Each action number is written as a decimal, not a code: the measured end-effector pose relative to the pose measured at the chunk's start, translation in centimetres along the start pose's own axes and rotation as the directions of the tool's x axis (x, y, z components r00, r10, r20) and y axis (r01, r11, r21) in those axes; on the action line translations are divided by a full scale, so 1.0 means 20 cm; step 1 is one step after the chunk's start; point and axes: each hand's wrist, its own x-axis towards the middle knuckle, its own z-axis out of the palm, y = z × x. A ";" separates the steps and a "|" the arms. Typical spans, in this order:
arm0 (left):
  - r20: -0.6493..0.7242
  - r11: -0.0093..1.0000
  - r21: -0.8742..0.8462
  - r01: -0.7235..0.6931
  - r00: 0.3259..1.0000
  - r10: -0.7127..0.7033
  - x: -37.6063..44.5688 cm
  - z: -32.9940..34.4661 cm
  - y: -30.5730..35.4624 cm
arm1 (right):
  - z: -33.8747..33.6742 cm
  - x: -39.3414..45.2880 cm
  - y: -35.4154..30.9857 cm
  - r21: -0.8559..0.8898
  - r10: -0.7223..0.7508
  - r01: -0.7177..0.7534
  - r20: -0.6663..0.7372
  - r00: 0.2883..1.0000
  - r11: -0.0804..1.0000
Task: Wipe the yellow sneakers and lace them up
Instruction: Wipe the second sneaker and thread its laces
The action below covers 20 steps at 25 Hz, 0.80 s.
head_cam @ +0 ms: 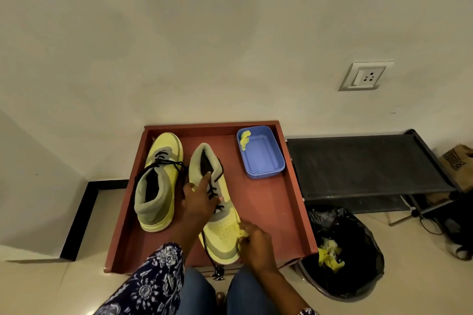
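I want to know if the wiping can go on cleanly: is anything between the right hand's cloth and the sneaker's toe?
Nothing visible. The right hand pinches the yellow cloth against the sneaker toe; the left hand steadies it.

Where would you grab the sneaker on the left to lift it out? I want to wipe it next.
Take the left sneaker by its padded grey collar, coming from above: it stands upright on its sole in the red tray, heel toward the person, opening upward, so fingers can probably hook inside. Its left side sits close to the tray wall.
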 end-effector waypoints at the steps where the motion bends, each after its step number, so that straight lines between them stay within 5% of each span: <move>1: 0.012 0.999 -0.035 -0.007 1.000 0.008 -0.01 0.01 -0.01 | 0.00 0.00 0.00 0.010 0.007 -0.008 0.006 1.000 1.000; 15: 0.118 0.996 -0.083 -0.038 0.992 0.048 0.01 0.02 -0.07 | 0.07 0.07 -0.04 0.030 0.078 -0.075 -0.137 0.988 0.997; 20: 0.136 0.999 -0.035 -0.040 0.990 0.044 0.01 0.01 -0.06 | -0.03 0.28 -0.16 0.122 0.078 -0.072 -0.048 0.996 0.990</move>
